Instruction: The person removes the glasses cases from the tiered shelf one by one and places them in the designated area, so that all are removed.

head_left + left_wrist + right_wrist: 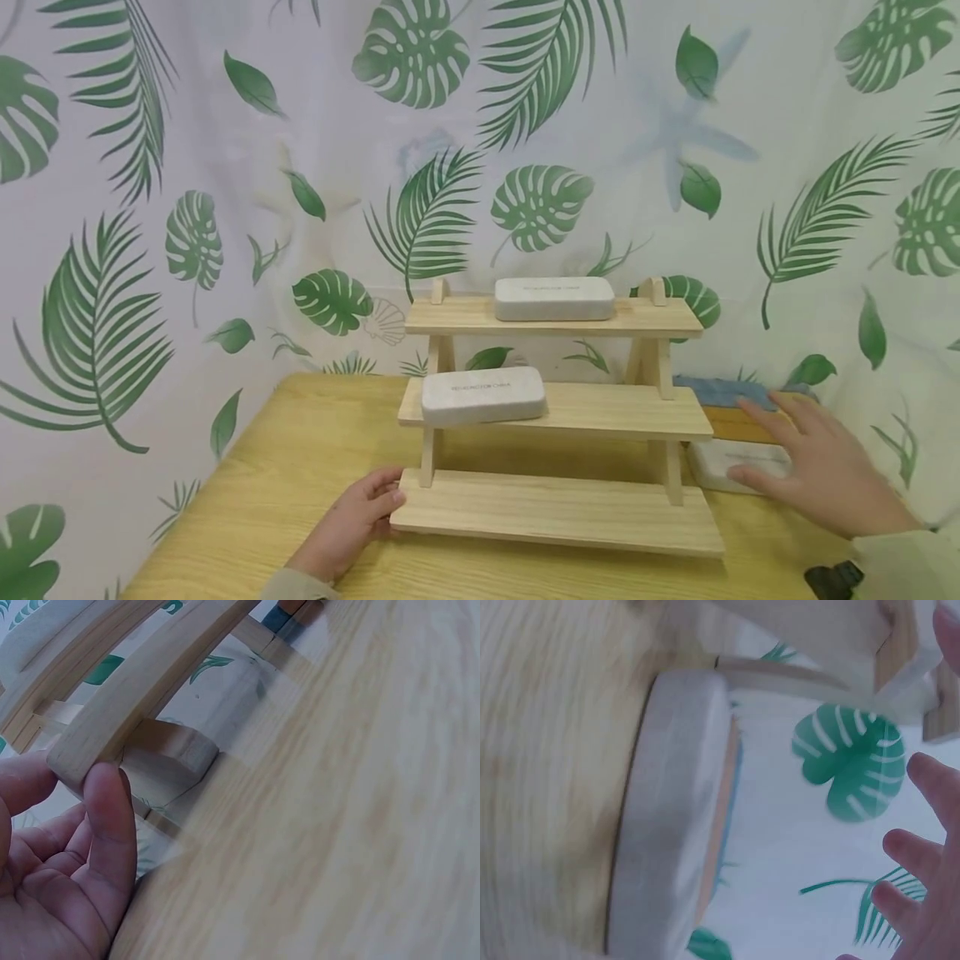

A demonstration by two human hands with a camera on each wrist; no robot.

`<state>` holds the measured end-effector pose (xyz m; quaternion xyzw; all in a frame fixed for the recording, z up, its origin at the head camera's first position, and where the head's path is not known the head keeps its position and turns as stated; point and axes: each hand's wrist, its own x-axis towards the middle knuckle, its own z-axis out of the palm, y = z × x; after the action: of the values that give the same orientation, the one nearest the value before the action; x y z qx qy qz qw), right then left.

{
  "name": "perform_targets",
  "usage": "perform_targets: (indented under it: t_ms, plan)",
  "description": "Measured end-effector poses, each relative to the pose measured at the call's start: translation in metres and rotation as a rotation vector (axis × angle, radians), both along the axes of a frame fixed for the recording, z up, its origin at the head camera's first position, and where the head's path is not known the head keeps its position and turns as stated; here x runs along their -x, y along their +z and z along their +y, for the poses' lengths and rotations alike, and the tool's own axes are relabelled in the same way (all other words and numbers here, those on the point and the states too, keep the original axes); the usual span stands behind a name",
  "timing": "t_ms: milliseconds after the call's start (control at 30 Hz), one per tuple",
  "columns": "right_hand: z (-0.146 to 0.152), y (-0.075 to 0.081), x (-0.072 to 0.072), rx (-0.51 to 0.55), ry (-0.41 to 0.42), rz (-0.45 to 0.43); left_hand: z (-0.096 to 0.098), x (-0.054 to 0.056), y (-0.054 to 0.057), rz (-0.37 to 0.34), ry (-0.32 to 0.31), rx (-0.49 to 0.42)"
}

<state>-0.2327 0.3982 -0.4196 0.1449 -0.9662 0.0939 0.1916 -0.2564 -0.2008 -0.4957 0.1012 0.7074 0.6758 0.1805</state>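
Note:
A three-step wooden display stand (pixel 555 510) stands on the table in the head view. My left hand (pixel 352 521) pinches the left end of its lowest board, a grip that the left wrist view shows close up at the board's corner (pixel 79 754). One white eyeglass-style case (pixel 555 304) lies on the top step; a similar case (pixel 483 398) lies at the left of the middle step, its front overhanging the edge. To the right, my right hand (pixel 832 475) hovers with fingers spread above a third white case (pixel 671 810), holding nothing.
Behind the third case are an orange-brown item (pixel 738 423) and a folded blue cloth (pixel 720 392). The wood-grain table (pixel 330 433) meets a leaf-printed curtain (pixel 322 150) at the back and sides. A black object (pixel 834 579) shows by the right sleeve.

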Motion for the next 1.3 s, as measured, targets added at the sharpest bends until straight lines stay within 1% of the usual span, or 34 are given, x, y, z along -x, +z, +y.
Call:
perform_targets:
  t_ms: [167, 267, 367, 600, 733, 800, 933, 1000, 1167, 1300]
  plan:
    - [-0.013, 0.005, -0.003, -0.055, 0.042, 0.065, -0.001, 0.0, -0.002, -0.009, 0.007, -0.004]
    - [-0.02, 0.01, -0.004, -0.086, 0.049, 0.101, 0.0, 0.001, -0.002, -0.006, 0.007, -0.003]
    - [-0.028, 0.016, -0.006, -0.089, 0.042, 0.116, 0.001, 0.002, -0.001, -0.003, 0.007, -0.003]
    - [-0.05, 0.025, -0.011, -0.099, 0.045, 0.112, 0.003, 0.002, 0.0, -0.003, 0.002, -0.008]
    - [-0.062, 0.027, -0.013, -0.109, 0.075, 0.134, 0.004, 0.002, -0.001, -0.006, -0.002, -0.007]
    - [-0.069, 0.028, -0.014, -0.106, 0.086, 0.13, 0.004, 0.003, -0.001, -0.006, 0.0, 0.002]
    - [-0.084, 0.028, -0.014, -0.106, 0.094, 0.077, 0.001, 0.003, -0.001, -0.011, 0.009, 0.012]
    - [-0.091, 0.029, -0.014, -0.11, 0.102, 0.07, 0.0, 0.002, -0.001, -0.013, 0.012, 0.011]
    - [-0.106, 0.031, -0.014, -0.108, 0.148, 0.117, 0.001, 0.001, 0.002, -0.017, 0.009, 0.003]
    - [-0.118, 0.035, -0.014, -0.088, 0.167, 0.123, 0.003, -0.001, 0.003, -0.016, 0.016, 0.005]
